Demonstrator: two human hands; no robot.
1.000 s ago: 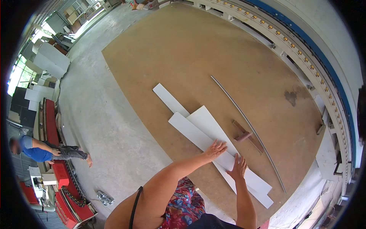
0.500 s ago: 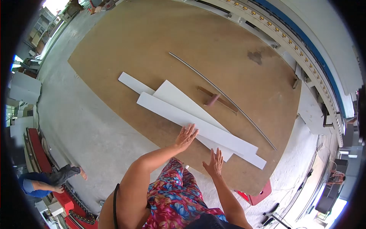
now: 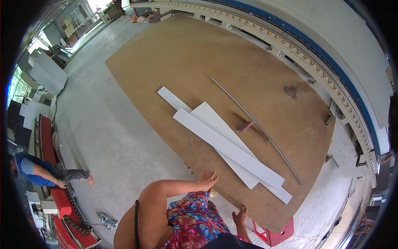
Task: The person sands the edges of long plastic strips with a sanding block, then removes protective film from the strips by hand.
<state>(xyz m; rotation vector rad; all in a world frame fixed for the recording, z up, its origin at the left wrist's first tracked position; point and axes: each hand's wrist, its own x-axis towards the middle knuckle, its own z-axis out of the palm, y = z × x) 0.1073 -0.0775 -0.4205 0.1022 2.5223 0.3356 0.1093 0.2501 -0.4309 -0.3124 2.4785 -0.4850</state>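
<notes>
My left hand [image 3: 207, 181] is at the near edge of the large brown board tabletop [image 3: 166, 54], fingers stretched out, holding nothing. My right hand [image 3: 240, 216] is farther right at the same edge, thumb apart from the fingers, also without anything in it. Beyond both hands lies a loose stack of white strips: a long one [image 3: 228, 147] on top, a wider white panel [image 3: 209, 116] crossing beneath it, and another narrow strip [image 3: 172, 97] showing at both ends. Neither hand touches them.
Behind the strips lie a thin metal rod [image 3: 240, 106] and a brown wooden piece with a pinkish grip [image 3: 245, 126]. A long machine [image 3: 286, 45] borders the far side. A red plastic stool [image 3: 280, 236] stands under the near corner. Another person [image 3: 37, 168] is at left.
Both hands have come off the white strips and drawn back toward my body, to the near table edge. The strips look unmoved on the tabletop; the view has shifted.
</notes>
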